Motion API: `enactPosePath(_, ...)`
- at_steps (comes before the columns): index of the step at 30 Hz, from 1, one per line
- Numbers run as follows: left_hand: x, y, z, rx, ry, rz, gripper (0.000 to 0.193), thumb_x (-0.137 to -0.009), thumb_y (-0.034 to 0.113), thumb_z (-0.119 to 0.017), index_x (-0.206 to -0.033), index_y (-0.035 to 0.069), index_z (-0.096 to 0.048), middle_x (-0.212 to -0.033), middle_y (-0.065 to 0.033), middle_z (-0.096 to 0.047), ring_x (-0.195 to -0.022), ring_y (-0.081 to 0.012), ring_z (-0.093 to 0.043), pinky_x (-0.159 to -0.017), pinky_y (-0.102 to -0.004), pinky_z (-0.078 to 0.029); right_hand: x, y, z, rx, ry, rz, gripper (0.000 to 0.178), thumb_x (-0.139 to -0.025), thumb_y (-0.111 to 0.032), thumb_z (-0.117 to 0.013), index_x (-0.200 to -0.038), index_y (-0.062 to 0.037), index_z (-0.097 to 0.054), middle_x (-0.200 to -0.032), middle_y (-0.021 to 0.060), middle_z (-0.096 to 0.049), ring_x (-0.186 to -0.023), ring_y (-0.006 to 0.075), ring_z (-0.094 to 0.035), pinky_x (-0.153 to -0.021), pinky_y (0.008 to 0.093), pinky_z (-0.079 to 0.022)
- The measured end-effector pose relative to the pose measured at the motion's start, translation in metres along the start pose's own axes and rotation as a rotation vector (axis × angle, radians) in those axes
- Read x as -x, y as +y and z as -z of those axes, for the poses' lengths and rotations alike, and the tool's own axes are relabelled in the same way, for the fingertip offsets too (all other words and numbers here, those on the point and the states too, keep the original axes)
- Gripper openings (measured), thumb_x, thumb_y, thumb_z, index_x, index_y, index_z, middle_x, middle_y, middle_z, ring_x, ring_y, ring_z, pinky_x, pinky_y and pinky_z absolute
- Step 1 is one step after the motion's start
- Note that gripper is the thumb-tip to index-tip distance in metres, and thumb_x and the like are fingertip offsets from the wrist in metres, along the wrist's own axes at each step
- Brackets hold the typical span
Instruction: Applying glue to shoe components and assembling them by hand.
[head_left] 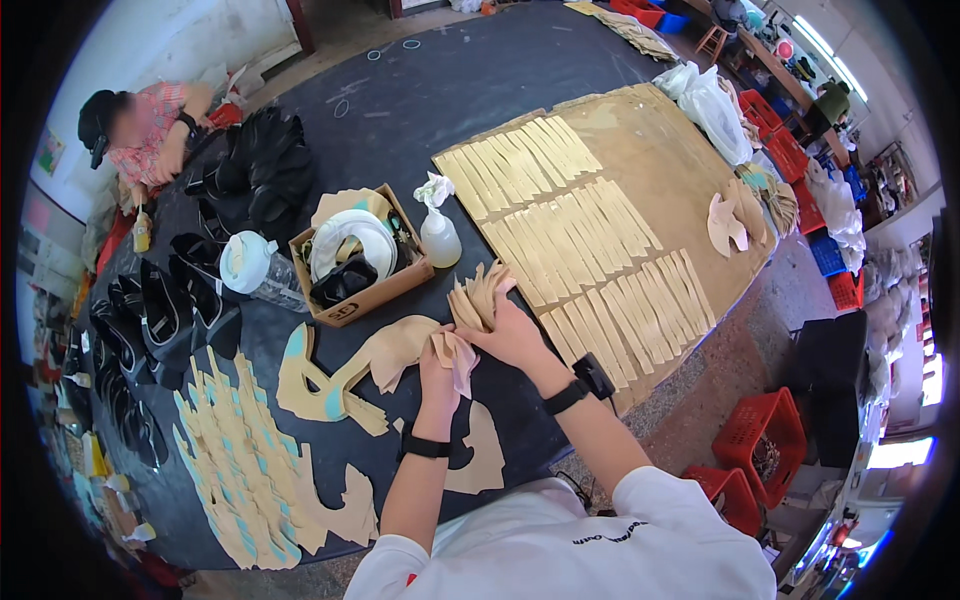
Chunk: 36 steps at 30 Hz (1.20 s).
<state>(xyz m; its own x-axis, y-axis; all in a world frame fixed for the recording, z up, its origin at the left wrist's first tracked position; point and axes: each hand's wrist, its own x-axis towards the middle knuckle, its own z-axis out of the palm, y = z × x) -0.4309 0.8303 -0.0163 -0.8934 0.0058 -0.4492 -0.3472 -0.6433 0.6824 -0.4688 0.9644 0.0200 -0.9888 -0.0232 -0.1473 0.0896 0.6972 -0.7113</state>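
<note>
My right hand (510,335) is closed around a fanned bundle of tan cut pieces (474,297), thin and flat like leather or lining. My left hand (436,378) grips a few pinkish-tan cut pieces (460,362) just below it; the two hands almost meet over the dark table (400,90). Beside the left hand lie a curved tan piece (398,350) and a stack of tan pieces with light-blue patches (300,375). Past the right hand, rows of narrow tan strips (575,230) cover a brown board (640,125). The fingertips are partly hidden by the pieces.
A cardboard box (375,296) with a white roll stands ahead, between a clear jug (262,270) and a spray bottle (440,238). Black shoes (165,310) crowd the left side, where another person (150,130) works. Red crates (762,440) sit on the floor at right.
</note>
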Motion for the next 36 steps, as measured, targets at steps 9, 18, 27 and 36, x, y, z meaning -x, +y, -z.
enactPosePath(9,0.050,0.027,-0.001,0.153,0.189,-0.151,0.036,-0.095,0.006,-0.032,-0.131,0.002,-0.035,-0.122,-0.0155,-0.050,-0.105,-0.0267,-0.056,-0.087,-0.0367,-0.048,0.002,-0.023,0.009,0.208,0.318,0.132,0.024,-0.079,-0.022,-0.064,-0.086,-0.0027,-0.052,-0.076,0.0136,-0.057,-0.071,0.0333,-0.059,-0.061,0.0431,-0.047)
enactPosePath(18,-0.015,-0.005,-0.031,-0.002,0.247,-0.207,0.042,-0.098,0.026,-0.037,-0.133,0.002,-0.037,-0.132,-0.0107,-0.044,-0.117,-0.0198,-0.047,-0.101,-0.0320,-0.034,0.008,-0.036,-0.004,0.452,0.284,0.241,0.022,-0.075,-0.021,-0.065,-0.084,-0.0028,-0.056,-0.072,0.0119,-0.057,-0.065,0.0295,-0.060,-0.058,0.0421,-0.048)
enactPosePath(27,-0.031,0.005,-0.045,-0.176,-0.047,-0.178,0.049,-0.088,0.012,-0.056,-0.130,-0.001,-0.035,-0.127,-0.0131,-0.048,-0.115,-0.0200,-0.049,-0.096,-0.0306,-0.040,-0.012,-0.011,0.036,0.243,-0.503,0.398,0.032,-0.077,-0.021,-0.060,-0.099,-0.0005,-0.052,-0.089,0.0208,-0.058,-0.079,0.0376,-0.059,-0.071,0.0440,-0.049)
enactPosePath(36,-0.029,0.001,-0.050,-0.613,0.232,-0.299,0.055,-0.082,0.007,-0.058,-0.125,-0.012,-0.031,-0.125,-0.0254,-0.044,-0.118,-0.0315,-0.044,-0.101,-0.0355,-0.033,-0.106,-0.042,0.040,0.051,0.428,0.080,0.018,-0.076,-0.017,-0.059,-0.086,-0.0031,-0.065,-0.086,0.0153,-0.064,-0.085,0.0354,-0.060,-0.073,0.0440,-0.048)
